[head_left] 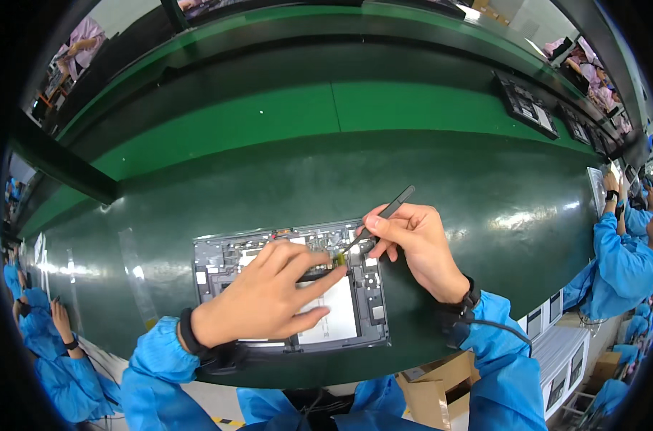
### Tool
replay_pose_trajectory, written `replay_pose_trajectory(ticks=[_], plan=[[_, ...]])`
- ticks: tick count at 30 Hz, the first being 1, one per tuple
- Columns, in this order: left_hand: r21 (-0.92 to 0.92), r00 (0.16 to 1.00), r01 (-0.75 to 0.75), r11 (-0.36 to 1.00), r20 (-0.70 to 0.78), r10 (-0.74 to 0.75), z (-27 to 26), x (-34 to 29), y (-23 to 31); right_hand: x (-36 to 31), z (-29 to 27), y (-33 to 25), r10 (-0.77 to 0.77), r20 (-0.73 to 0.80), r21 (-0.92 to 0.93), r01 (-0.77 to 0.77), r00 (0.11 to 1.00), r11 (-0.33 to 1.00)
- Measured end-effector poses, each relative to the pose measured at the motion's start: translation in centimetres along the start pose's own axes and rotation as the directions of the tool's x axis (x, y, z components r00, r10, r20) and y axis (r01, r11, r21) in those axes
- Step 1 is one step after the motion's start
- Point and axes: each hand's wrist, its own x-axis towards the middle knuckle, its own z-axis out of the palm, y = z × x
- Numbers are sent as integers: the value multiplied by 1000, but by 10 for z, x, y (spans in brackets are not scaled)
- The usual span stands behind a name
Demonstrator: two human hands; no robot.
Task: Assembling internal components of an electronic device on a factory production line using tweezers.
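An opened electronic device (pixel 373 316), flat and dark-framed with bare circuit parts and white battery-like panels, lies on the green bench in front of me. Across its left and middle part stretches my left hand (pixel 276 291), fingers spread, the fingertips next to a small yellow piece (pixel 341 258). My right hand (pixel 420 244), at the device's upper right, pinches dark tweezers (pixel 397 202). Their tips point down and left toward the yellow piece; whether they touch it I cannot tell. My left palm and fingers hide part of the circuitry and panels.
More opened devices (pixel 528 108) rest along the raised back shelf at right. A dark post (pixel 68 165) rises at left. Co-workers in blue sleeves (pixel 607 244) sit at both sides. Below the bench are a cardboard box (pixel 434 391) and stacked white trays (pixel 556 352).
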Motion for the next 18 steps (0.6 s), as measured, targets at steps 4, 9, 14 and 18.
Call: replay_pose_trajectory(ticks=[4,9,14,18], plan=[[146,996,-30,989,88,17,0,-6,1,7,6,5,35,0,-66,-35,999,997],[236,990,-100,967,125,72,4,-8,3,5,5,9,38,-27,-57,-40,999,998],[293,985,-123,948,156,80,3,-11,6,2,9,9,49,-30,-73,-51,998,996],[280,979,-117,953,192,64,1,-9,8,2,10,9,40,-33,-90,-43,999,995]])
